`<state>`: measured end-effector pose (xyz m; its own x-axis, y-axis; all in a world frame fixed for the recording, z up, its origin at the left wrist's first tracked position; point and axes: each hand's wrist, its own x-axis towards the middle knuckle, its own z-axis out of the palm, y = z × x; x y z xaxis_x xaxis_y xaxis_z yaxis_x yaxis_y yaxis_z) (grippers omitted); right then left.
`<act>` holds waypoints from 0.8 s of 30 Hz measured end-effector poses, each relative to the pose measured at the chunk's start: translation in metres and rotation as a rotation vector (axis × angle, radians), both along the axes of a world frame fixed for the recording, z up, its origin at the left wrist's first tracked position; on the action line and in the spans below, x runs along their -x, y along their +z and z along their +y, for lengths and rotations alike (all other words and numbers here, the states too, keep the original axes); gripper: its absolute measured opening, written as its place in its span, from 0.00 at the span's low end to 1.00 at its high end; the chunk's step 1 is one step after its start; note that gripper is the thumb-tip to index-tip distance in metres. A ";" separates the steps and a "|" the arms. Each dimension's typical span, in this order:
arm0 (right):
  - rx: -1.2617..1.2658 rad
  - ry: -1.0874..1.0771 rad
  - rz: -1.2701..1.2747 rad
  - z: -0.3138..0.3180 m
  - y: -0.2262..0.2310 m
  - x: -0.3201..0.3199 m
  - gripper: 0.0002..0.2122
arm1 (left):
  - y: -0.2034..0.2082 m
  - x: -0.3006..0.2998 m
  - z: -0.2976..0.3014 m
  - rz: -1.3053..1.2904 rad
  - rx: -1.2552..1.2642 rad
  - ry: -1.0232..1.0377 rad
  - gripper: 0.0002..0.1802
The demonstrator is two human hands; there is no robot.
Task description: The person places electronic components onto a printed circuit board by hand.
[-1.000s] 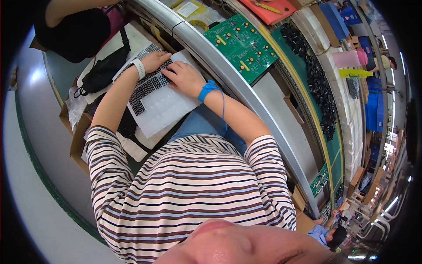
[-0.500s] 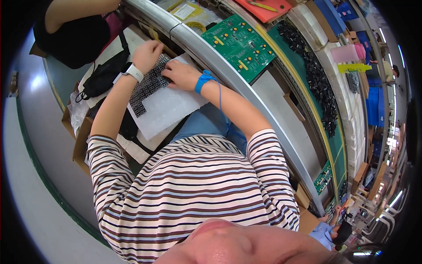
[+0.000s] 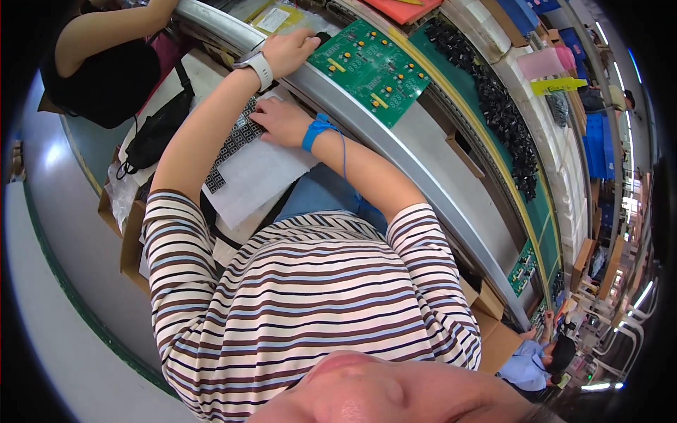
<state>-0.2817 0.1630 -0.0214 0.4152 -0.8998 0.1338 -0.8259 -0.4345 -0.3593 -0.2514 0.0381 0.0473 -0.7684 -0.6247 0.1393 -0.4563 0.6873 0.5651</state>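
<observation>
My left hand (image 3: 288,53), with a white-strapped watch on its wrist, reaches over the metal rail to the near left corner of a green circuit board (image 3: 370,70). Its fingertips pinch a small black part (image 3: 322,37) at the board's edge. Over a white foam sheet (image 3: 264,169) on my lap, my right hand (image 3: 282,121) has its fingers bent together at rows of black seven-segment displays (image 3: 236,144). Whatever lies between those fingers is hidden. A blue wrist strap (image 3: 319,130) with a cord circles the right wrist. Yellow parts and white digit outlines dot the board.
The silver rail (image 3: 423,169) curves between me and the conveyor line. Beyond the board lies a long heap of black parts (image 3: 486,92). A black bag (image 3: 159,123) sits left of the foam sheet. Another person's arm (image 3: 106,32) shows at the upper left.
My left hand has gone from the displays up and right, over the rail to the board, with a black part in its fingers. My right hand stays by the displays.
</observation>
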 end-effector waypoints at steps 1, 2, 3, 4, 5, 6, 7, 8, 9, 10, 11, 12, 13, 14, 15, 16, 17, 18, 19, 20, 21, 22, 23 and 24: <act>-0.029 -0.018 0.007 0.001 -0.001 0.000 0.22 | 0.001 0.002 0.004 0.028 -0.030 -0.054 0.23; -0.057 -0.036 0.014 0.002 -0.002 0.000 0.23 | 0.001 0.004 0.008 0.057 -0.060 -0.106 0.23; -0.059 -0.036 0.012 0.002 -0.002 0.000 0.23 | 0.002 0.006 0.013 0.055 -0.062 -0.107 0.23; -0.069 -0.038 0.001 0.002 -0.002 0.000 0.23 | 0.003 0.009 0.019 0.031 -0.078 -0.133 0.23; -0.078 -0.039 -0.009 0.001 -0.001 -0.001 0.22 | 0.003 0.012 0.025 0.009 -0.093 -0.158 0.22; -0.081 -0.046 -0.010 0.001 0.003 0.002 0.22 | 0.019 0.015 0.037 -0.062 -0.089 -0.217 0.22; -0.150 -0.035 -0.032 0.000 0.009 0.000 0.22 | 0.021 0.014 0.046 -0.063 -0.091 -0.208 0.22; -0.219 -0.023 -0.051 -0.001 0.013 -0.003 0.21 | 0.021 0.013 0.053 -0.064 -0.107 -0.275 0.21; -0.218 -0.021 -0.051 -0.001 0.008 -0.002 0.21 | 0.021 0.015 0.057 -0.064 -0.120 -0.350 0.21; -0.169 -0.023 -0.014 -0.002 0.002 -0.003 0.21 | 0.018 0.015 0.060 -0.058 -0.155 -0.391 0.20; -0.120 -0.023 0.023 -0.003 -0.004 -0.004 0.20 | 0.016 0.006 0.059 -0.058 -0.154 -0.384 0.20; -0.120 -0.021 0.021 -0.004 0.000 -0.004 0.20 | 0.012 -0.007 0.054 0.041 -0.047 -0.302 0.19; -0.214 -0.004 0.059 -0.007 0.009 -0.005 0.20 | 0.008 -0.022 0.049 0.139 0.060 -0.220 0.18; -0.305 0.003 0.097 -0.008 0.014 -0.002 0.19 | 0.010 -0.041 0.047 0.164 0.098 -0.132 0.16; -0.297 -0.007 0.092 -0.009 0.011 0.001 0.19 | 0.014 -0.064 0.046 0.187 0.142 -0.046 0.14; -0.155 -0.009 0.048 -0.006 0.004 0.002 0.17 | 0.015 -0.088 0.053 0.167 0.110 0.064 0.14; -0.013 -0.026 0.010 -0.004 -0.001 0.005 0.15 | 0.012 -0.107 0.059 0.151 0.076 0.159 0.14; -0.012 -0.022 0.001 -0.006 -0.002 0.003 0.15 | 0.000 -0.134 0.063 0.041 0.153 0.166 0.16; 0.011 -0.004 -0.026 -0.002 -0.004 0.001 0.17 | -0.016 -0.153 0.076 -0.068 0.220 0.172 0.18; 0.037 0.014 -0.048 0.000 -0.004 0.001 0.19 | -0.025 -0.161 0.089 -0.171 0.195 0.187 0.20; 0.035 0.019 -0.050 0.001 -0.003 0.000 0.19 | -0.033 -0.166 0.099 -0.273 0.172 0.201 0.22; 0.030 0.007 -0.045 0.001 -0.003 -0.001 0.19 | -0.040 -0.167 0.106 -0.280 0.193 0.219 0.25; 0.026 -0.006 -0.039 0.001 -0.002 -0.002 0.19 | -0.045 -0.169 0.110 -0.280 0.190 0.224 0.25; 0.024 -0.004 -0.035 0.002 -0.003 -0.001 0.19 | -0.046 -0.166 0.114 -0.303 0.186 0.255 0.26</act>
